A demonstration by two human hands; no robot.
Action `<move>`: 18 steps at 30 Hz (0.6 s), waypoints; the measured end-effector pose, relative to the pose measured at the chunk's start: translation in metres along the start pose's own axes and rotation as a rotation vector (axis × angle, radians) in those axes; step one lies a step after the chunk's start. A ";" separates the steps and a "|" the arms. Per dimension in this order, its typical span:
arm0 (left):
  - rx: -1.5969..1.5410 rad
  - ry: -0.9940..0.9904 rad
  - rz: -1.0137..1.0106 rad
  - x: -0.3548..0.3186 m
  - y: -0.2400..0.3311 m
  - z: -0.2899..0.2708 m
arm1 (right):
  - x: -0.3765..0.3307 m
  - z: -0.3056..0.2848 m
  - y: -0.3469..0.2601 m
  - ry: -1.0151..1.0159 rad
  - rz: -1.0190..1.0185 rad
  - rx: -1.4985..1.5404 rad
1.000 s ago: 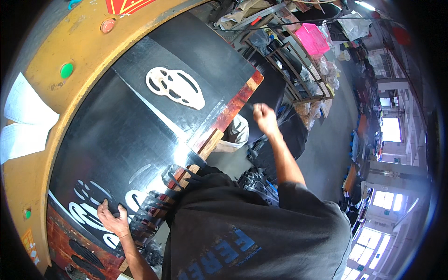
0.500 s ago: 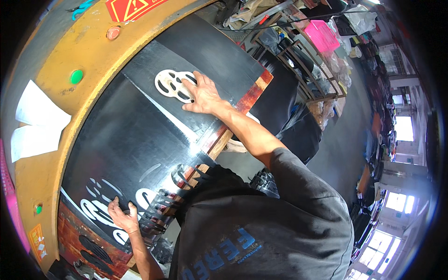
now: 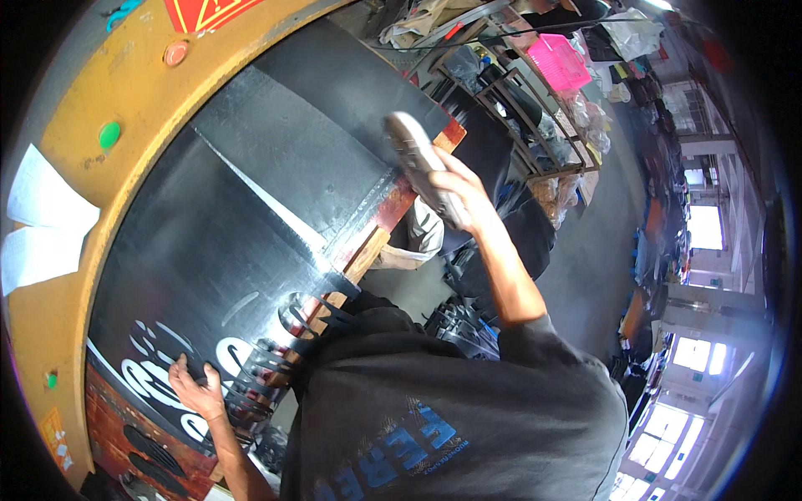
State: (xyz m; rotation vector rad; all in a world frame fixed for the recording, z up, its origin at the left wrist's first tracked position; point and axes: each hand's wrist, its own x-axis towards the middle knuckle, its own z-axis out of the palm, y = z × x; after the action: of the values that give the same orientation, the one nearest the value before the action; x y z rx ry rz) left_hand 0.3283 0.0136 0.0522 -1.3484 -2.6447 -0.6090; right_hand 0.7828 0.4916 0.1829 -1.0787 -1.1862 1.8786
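Note:
My right hand (image 3: 464, 194) grips a pale, slotted cutting die (image 3: 411, 149), raised and tilted on edge above the table's right edge; motion blurs it somewhat. My left hand (image 3: 199, 391) is open, thumb and fingers apart, resting at the near left end of a black sheet (image 3: 200, 250). Sole-shaped holes with a white surface showing through lie around that hand. Narrow black strips of the cut sheet (image 3: 266, 367) hang over the table edge beside it.
A yellow machine beam (image 3: 138, 146) with buttons and papers (image 3: 50, 221) curves along the left. Dark sole-shaped pieces (image 3: 154, 451) lie on the reddish board at lower left. Beyond the wooden table edge (image 3: 365, 255) stand a metal rack (image 3: 510, 125) and a pink basket (image 3: 558, 63).
My right hand has lifted the cutting die off the black sheet, moved it right toward the table edge and turned it on edge. My left hand stays at the same place on the sheet.

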 end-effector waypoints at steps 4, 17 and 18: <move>0.002 -0.006 -0.009 0.000 -0.001 0.001 | -0.039 -0.046 0.045 -0.167 0.273 1.028; 0.010 0.016 -0.006 -0.001 -0.002 0.002 | -0.038 -0.103 0.093 0.018 0.302 0.916; 0.014 0.014 -0.014 -0.001 -0.003 0.002 | -0.037 -0.103 0.092 0.051 0.330 0.882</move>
State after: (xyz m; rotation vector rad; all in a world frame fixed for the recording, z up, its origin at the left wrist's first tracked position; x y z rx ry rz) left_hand 0.3268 0.0124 0.0489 -1.3186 -2.6442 -0.5985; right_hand 0.8824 0.4650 0.0833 -0.8145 -0.0648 2.2489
